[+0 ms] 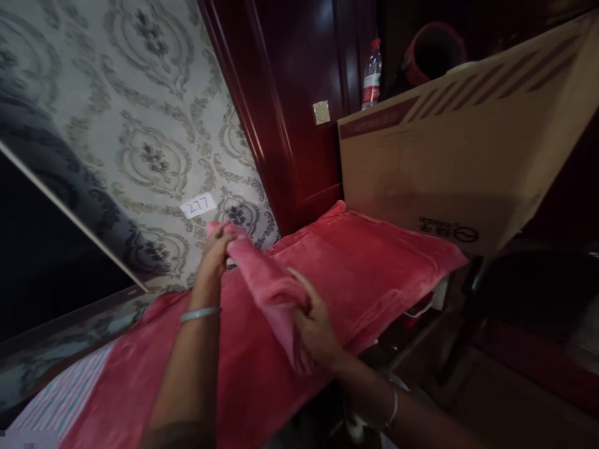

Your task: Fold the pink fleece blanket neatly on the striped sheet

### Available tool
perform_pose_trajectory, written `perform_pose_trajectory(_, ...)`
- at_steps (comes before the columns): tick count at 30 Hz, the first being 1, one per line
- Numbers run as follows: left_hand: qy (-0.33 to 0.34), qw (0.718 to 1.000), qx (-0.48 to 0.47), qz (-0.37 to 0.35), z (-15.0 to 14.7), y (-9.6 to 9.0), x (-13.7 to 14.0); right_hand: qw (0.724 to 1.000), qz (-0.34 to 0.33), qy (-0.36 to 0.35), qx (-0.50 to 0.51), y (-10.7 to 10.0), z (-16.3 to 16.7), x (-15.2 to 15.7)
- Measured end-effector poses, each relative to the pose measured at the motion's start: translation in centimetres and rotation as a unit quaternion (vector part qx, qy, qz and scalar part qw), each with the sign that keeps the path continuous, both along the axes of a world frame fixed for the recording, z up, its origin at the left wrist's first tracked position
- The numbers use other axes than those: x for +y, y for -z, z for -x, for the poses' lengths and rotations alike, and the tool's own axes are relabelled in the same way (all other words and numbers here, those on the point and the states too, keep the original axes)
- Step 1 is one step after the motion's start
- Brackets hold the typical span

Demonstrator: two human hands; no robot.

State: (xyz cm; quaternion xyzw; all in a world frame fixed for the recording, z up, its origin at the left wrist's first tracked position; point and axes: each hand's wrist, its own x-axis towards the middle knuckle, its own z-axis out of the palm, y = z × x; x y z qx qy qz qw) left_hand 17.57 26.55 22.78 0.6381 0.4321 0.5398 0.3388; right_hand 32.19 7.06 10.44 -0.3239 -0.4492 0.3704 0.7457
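Between my two hands is a pink plush cloth (262,274), folded into a thick strip and lifted a little above the surface. My left hand (218,246) closes around its far left end, near the wall. The near right end, where the folded layers show, is gripped by my right hand (316,321); some of those fingers are behind the fabric. Beneath both hands a red-pink plush cover (365,255) is spread out, with a raised seam or crease along its right part.
A large cardboard box (458,162) stands behind the cover at the right, with a plastic bottle (372,75) beyond it. Dark red panelling (299,125) and a patterned wall (159,125) bound the far side. Striped fabric (65,393) shows at lower left.
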Motion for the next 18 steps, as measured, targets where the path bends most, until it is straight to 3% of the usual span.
perform_pose_trajectory(3, 0.141, 0.987, 0.065, 0.03, -8.9, 0.7, 2.5, 0.984, 0.076, 0.122, 0.104, 2.9, -5.4, 0.4)
perform_pose_trajectory(6, 0.155, 0.95, 0.272, 0.006, -14.3, 4.4, 3.8, 0.958, 0.161, 0.137, 0.194, 7.0, -9.7, 0.1)
perform_pose_trajectory(8, 0.136, 0.928, 0.347, 0.007, -15.7, 7.3, 4.6, 0.949, 0.184, 0.087, 0.241, 8.9, -11.7, -0.4)
perform_pose_trajectory(11, 0.116, 0.91, 0.397, 0.022, -16.0, 10.3, 6.1, 0.942, 0.208, 0.015, 0.264, 9.7, -13.6, -1.1)
perform_pose_trajectory(15, 0.084, 0.896, 0.435, 0.009, -16.1, 11.4, 9.3, 0.934, 0.232, -0.034, 0.268, 8.9, -15.1, -1.5)
perform_pose_trajectory(18, 0.079, 0.893, 0.443, -0.006, -17.0, 11.5, 11.8, 0.93, 0.245, -0.025, 0.273, 8.8, -15.9, -1.4)
